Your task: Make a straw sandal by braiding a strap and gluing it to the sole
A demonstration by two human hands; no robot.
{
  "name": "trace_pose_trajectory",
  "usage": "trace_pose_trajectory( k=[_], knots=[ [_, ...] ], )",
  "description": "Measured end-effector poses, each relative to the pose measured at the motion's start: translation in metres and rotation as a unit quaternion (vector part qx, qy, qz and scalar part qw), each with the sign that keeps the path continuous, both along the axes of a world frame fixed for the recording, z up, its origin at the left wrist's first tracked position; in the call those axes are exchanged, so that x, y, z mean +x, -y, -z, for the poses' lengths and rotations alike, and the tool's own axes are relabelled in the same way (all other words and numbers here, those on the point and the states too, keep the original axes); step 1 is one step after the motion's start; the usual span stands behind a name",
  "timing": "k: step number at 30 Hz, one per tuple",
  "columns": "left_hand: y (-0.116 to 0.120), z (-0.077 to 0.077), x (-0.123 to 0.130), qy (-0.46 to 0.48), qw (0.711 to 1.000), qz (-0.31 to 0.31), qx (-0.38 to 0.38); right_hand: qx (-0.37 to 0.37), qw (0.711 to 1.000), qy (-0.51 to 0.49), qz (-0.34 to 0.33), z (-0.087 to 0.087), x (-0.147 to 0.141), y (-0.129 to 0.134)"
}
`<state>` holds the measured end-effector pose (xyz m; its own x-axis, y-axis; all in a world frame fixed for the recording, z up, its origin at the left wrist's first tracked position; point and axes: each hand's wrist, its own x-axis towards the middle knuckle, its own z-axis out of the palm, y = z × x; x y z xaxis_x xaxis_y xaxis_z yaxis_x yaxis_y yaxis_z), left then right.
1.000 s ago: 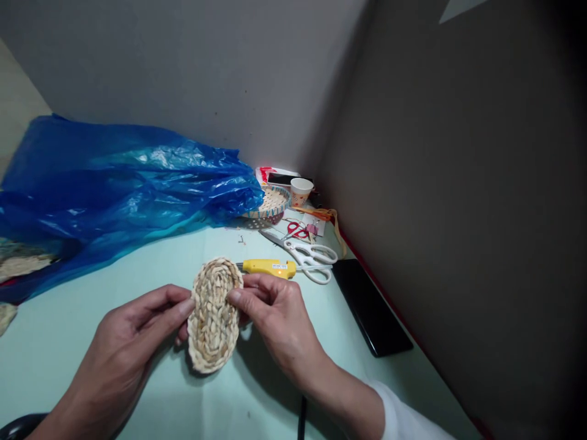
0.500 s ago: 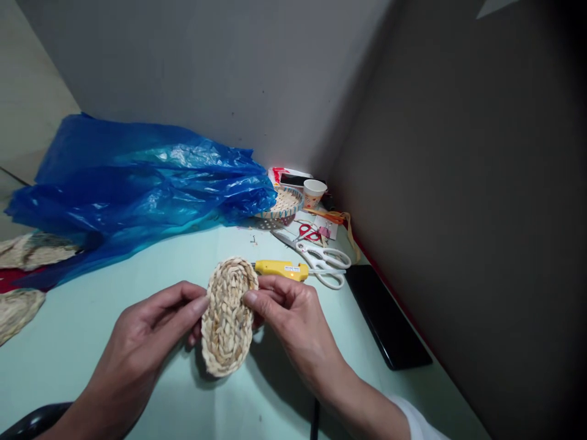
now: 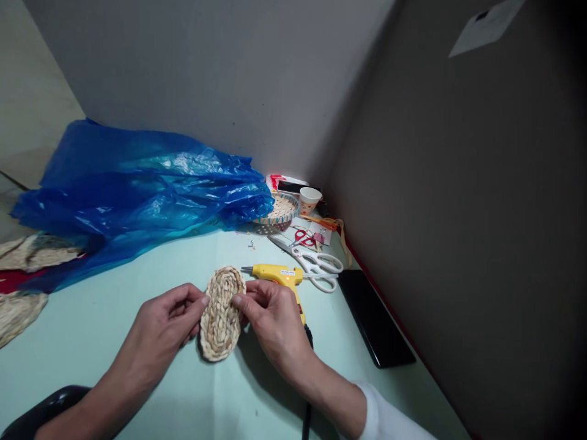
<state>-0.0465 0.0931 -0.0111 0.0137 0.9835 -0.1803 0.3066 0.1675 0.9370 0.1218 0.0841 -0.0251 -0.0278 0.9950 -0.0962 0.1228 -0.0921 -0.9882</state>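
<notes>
Between my hands is an oval braided straw sole (image 3: 222, 324), pale tan, with the braid coiled in rings and its long side tilted upright. My left hand (image 3: 167, 324) pinches its left edge between thumb and fingers. On the opposite edge my right hand (image 3: 270, 318) grips it, thumb on the near face and fingers hidden behind. Just beyond the right hand lies a yellow glue gun (image 3: 275, 272), a clear glue stick at its back end. Part of its handle is covered by the hand.
White-handled scissors (image 3: 316, 261) and small red scissors (image 3: 304, 238) lie behind the glue gun. A black phone (image 3: 376, 318) rests at right. Farther back are a paper cup (image 3: 309, 199), a woven basket (image 3: 284, 211) and a blue plastic bag (image 3: 147, 177). Straw pieces (image 3: 21, 315) lie far left.
The straw sole and my right hand have moved slightly left, showing more of the glue gun. Both hands keep their hold. The camera view has shifted a little.
</notes>
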Motion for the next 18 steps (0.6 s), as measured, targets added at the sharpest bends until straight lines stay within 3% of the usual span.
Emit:
trace_pose_trajectory(
  k=[5,11,18],
  knots=[
    [-0.015,0.011,-0.015,-0.026,0.999,0.011,0.019,0.02,0.99,0.136,-0.022,-0.008,-0.01,-0.016],
    [-0.032,0.014,-0.061,-0.135,0.987,0.046,0.079,0.06,0.957,0.268,-0.098,-0.031,-0.034,-0.041],
    [-0.029,0.019,-0.091,-0.282,0.95,0.066,0.113,0.092,0.907,0.383,-0.151,-0.025,-0.055,-0.046]
  ],
)
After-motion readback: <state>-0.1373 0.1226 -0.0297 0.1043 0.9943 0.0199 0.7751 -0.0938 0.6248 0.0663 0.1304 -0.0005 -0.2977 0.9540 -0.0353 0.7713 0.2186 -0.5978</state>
